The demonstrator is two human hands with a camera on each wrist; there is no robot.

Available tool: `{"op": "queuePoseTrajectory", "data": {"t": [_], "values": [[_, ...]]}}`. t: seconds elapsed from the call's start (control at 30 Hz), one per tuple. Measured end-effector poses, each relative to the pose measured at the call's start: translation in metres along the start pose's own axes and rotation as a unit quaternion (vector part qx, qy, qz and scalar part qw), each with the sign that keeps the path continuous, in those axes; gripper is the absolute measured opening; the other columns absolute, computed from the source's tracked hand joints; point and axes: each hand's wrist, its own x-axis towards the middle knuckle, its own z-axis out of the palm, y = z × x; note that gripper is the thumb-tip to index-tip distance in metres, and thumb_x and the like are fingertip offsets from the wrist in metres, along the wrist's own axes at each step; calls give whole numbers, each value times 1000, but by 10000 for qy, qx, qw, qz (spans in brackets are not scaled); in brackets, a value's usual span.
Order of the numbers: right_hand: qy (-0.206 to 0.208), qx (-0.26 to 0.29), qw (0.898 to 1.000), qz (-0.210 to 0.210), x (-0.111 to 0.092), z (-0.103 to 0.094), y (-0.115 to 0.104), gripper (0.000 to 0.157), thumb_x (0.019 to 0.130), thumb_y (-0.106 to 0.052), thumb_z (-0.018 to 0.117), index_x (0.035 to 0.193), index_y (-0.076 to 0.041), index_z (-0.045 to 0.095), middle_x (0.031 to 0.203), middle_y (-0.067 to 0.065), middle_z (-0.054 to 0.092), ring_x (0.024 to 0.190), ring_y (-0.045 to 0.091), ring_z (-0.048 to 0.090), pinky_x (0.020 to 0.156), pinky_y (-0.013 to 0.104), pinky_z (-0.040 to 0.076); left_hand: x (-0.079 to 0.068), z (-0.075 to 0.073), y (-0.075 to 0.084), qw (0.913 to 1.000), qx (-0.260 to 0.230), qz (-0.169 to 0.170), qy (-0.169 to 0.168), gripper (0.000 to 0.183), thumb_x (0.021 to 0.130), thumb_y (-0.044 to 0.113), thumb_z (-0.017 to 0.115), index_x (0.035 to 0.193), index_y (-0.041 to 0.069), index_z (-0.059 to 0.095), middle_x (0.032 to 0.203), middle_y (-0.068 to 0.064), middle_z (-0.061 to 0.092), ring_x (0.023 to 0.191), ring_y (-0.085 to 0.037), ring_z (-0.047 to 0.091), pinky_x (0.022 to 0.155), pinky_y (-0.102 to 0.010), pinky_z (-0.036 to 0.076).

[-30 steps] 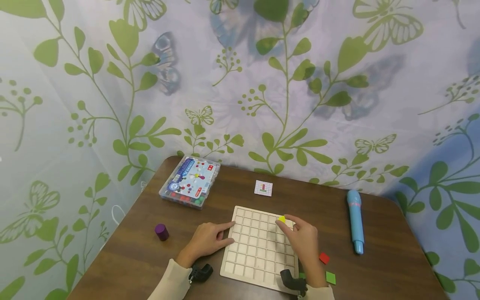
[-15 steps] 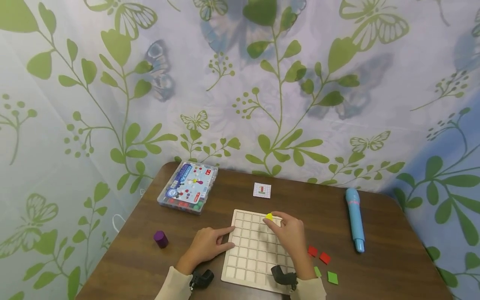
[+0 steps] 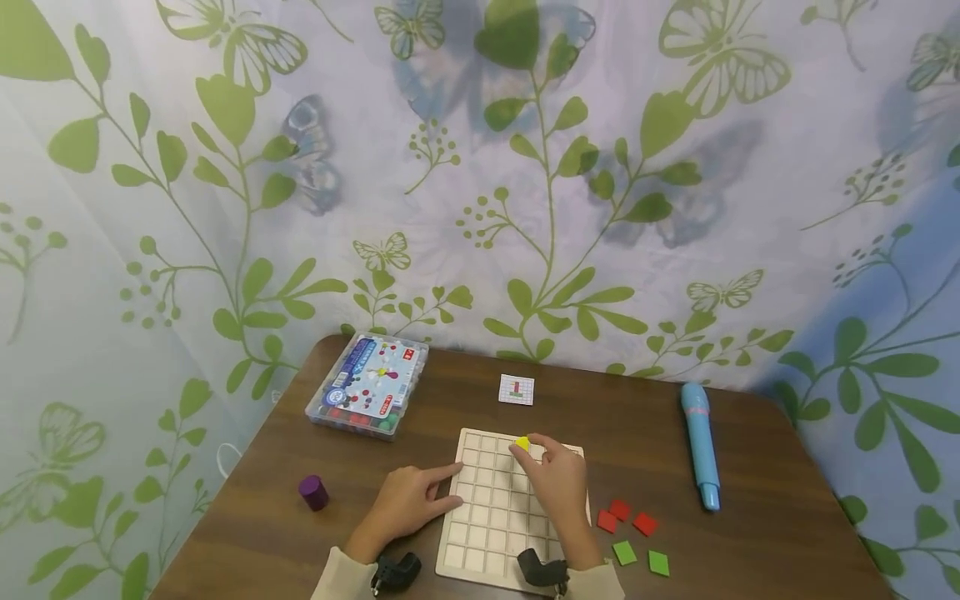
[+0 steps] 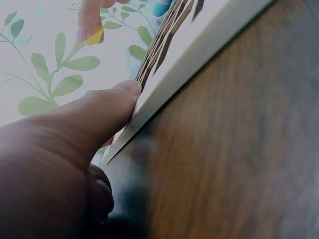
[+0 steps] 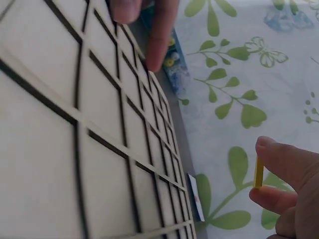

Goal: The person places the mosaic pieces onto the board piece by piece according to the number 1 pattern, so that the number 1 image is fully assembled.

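Observation:
A pale wooden grid board [image 3: 491,508] lies on the table. My right hand [image 3: 558,483] pinches a small yellow square tile [image 3: 522,444] between thumb and fingertip over the board's far rows. Seen from the right wrist, the yellow tile [image 5: 258,172] is thin and edge-on, held above the grid. My left hand [image 3: 405,504] rests at the board's left edge, thumb and forefinger straight and apart, their tips on the rim. In the left wrist view the thumb [image 4: 107,107] of that hand touches the board's side. The right forearm covers part of the board's right side.
Red tiles [image 3: 619,509] and green tiles [image 3: 624,552] lie right of the board. A small pattern card [image 3: 517,389] is behind it. A clear case [image 3: 367,385] stands back left, a purple cylinder [image 3: 313,493] nearer. A blue microphone-shaped object [image 3: 701,446] lies at right.
My right hand has moved left along the board's far side with the yellow tile, uncovering more red and green tiles. The left hand keeps its place at the edge.

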Motion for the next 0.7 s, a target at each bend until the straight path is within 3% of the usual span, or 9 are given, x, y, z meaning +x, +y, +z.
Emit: {"op": "queuePoseTrajectory", "data": {"t": [0.5,0.7], "values": [[-124,-986,9949,-196,-8,29,16,43,85,-45,82,112,-11,79,47,-15,28,43,2,19,41,22,21,4,-3,1,9999,140,-80,-1,50,91,48,75,135,25,70,54,19,36,46,1,26,48,-22,23],[-260,-1344,9904,-163,-13,34,16,44,85,-49,81,114,-17,79,50,-12,39,50,7,30,45,26,26,3,-4,0,9996,178,-121,-158,50,91,49,74,135,26,70,53,19,37,46,2,27,49,-21,24]]}}
